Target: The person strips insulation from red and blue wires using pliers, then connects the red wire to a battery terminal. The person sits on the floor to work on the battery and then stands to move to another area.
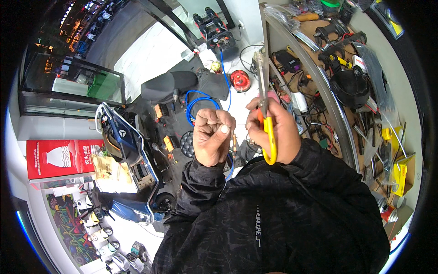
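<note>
My left hand [211, 138] is raised in front of my chest, its fingers curled and the thumb pressed against them. Whatever it may pinch is hidden or too small to make out. Close beside it, my right hand [282, 132] is closed around the yellow handle [270, 145] of a tool with a long, narrow metal blade [263, 77]. The blade points away from me, and a small red-orange part shows near the handle. Its exact kind I cannot tell. The two hands are apart.
A blue scooter [123, 137] stands on the left, its black seat [169, 86] lying off it. Blue hose [194, 107] coils on the floor near a red round device [240, 81] and a compressor [223, 41]. Cluttered shelving [315, 77] with tools curves along the right.
</note>
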A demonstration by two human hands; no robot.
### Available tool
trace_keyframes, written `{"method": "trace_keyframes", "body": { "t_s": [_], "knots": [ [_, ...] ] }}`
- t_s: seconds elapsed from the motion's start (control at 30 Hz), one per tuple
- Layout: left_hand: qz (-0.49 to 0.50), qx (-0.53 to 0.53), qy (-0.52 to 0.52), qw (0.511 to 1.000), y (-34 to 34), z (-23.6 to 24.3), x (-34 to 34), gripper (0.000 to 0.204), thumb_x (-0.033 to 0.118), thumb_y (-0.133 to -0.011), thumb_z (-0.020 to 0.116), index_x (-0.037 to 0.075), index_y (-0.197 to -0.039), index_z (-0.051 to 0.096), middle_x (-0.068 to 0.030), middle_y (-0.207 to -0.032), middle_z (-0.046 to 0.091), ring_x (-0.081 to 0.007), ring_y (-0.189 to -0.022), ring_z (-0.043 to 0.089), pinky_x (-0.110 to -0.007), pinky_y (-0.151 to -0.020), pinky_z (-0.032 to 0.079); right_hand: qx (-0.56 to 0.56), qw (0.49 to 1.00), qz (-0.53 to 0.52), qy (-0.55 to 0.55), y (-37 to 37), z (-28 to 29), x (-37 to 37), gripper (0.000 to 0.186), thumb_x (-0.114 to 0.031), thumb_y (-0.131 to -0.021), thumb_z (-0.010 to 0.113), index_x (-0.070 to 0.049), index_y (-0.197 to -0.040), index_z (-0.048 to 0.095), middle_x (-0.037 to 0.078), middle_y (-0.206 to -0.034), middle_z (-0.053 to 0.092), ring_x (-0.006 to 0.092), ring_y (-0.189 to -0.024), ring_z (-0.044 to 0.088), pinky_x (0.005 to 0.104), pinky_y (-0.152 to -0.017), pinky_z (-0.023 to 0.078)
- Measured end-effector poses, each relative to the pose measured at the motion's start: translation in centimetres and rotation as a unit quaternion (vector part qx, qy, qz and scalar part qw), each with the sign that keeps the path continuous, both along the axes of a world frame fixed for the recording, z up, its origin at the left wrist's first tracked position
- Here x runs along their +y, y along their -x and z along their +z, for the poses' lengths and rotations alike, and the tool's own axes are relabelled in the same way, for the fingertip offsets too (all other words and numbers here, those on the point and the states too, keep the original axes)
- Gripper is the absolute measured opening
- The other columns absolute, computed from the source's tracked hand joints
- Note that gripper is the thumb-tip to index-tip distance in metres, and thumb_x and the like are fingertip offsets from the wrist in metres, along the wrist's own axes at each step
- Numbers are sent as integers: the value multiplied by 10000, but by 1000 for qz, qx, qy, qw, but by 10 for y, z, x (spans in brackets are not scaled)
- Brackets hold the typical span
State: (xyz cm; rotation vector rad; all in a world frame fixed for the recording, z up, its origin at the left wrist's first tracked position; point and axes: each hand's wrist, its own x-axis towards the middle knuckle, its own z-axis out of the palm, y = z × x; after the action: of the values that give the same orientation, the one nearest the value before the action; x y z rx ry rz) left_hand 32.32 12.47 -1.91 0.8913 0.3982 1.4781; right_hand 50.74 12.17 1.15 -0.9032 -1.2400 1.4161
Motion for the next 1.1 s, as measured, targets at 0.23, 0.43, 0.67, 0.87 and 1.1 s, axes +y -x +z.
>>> {"method": "trace_keyframes", "body": {
  "t_s": [0.23, 0.43, 0.67, 0.87, 1.1],
  "knots": [
    [-7, -70, 24, 997, 7, 7, -9, 313, -49, -937, 653, 117, -1147, 491, -55, -997, 586, -233, -1021, 518, -382, -854, 419, -1, 1000, 8, 23, 1, -2, 4, 287, 21, -932, 667, -22, -1199, 568, 4, -899, 615, 54, -801, 594, 217, -710, 495],
    [-3, -69, 104, 992, 23, -15, -11, 295, -47, -939, 654, 121, -1117, 489, -49, -997, 577, -228, -987, 531, -368, -829, 426, -63, 997, -39, 22, -2, -55, 20, 265, 15, -921, 690, -22, -1167, 598, 9, -863, 622, 58, -766, 609, 235, -693, 505],
    [-41, -29, 260, 964, 57, -131, -12, 219, -34, -967, 624, 120, -1098, 540, -30, -989, 563, -203, -955, 545, -338, -789, 441, -299, 947, -44, 105, -40, -210, 3, 316, -180, -899, 760, -6, -1122, 617, 97, -821, 673, 192, -717, 653, 350, -667, 524],
    [-54, -1, 421, 906, 113, -342, -25, 193, -78, -963, 591, 97, -1039, 555, -58, -927, 585, -197, -853, 571, -316, -719, 437, -476, 837, -49, 265, -54, -375, -92, 376, -314, -906, 766, -27, -1108, 628, 148, -817, 681, 322, -758, 685, 419, -692, 537],
    [-141, 483, 541, 675, 176, -692, -38, 273, 124, -873, 745, -12, -1073, 619, -105, -839, 688, -205, -681, 682, -344, -559, 548, -446, 833, -71, 321, -13, -490, -197, 425, -249, -912, 767, -46, -1260, 632, 80, -867, 717, 194, -781, 703, 345, -736, 563]
  ]
}}
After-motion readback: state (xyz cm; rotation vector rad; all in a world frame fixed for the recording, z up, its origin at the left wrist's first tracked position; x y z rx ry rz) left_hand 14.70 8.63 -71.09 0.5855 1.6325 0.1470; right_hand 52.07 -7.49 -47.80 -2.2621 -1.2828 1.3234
